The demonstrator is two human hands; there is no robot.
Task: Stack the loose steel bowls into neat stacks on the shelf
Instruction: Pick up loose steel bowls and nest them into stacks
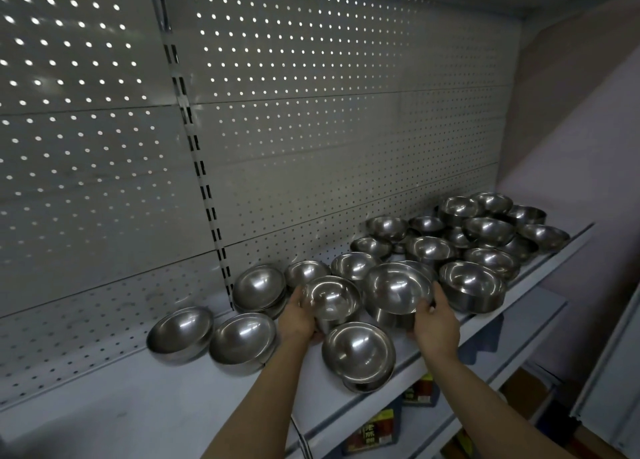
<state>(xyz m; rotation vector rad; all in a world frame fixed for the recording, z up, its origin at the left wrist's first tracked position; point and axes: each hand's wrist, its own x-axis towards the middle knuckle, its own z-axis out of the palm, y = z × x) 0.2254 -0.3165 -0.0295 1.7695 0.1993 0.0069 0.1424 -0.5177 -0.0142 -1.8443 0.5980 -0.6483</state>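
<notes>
- Only one view, from a wide-angle camera worn on the head.
- Looks forward and slightly down, at the white shelf (433,346) and the pegboard back wall (311,119).
- Stands close: both forearms enter from the bottom edge.
- Tilted, so the shelf climbs toward the right; straight lines bend near the edges.

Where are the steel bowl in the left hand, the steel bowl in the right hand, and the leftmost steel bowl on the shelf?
Round steel bowl in left hand (330,297), head view, inner wall.
Round steel bowl in right hand (398,287), head view, inner wall.
Leftmost round steel bowl on the shelf (180,332), head view, inside.
</notes>
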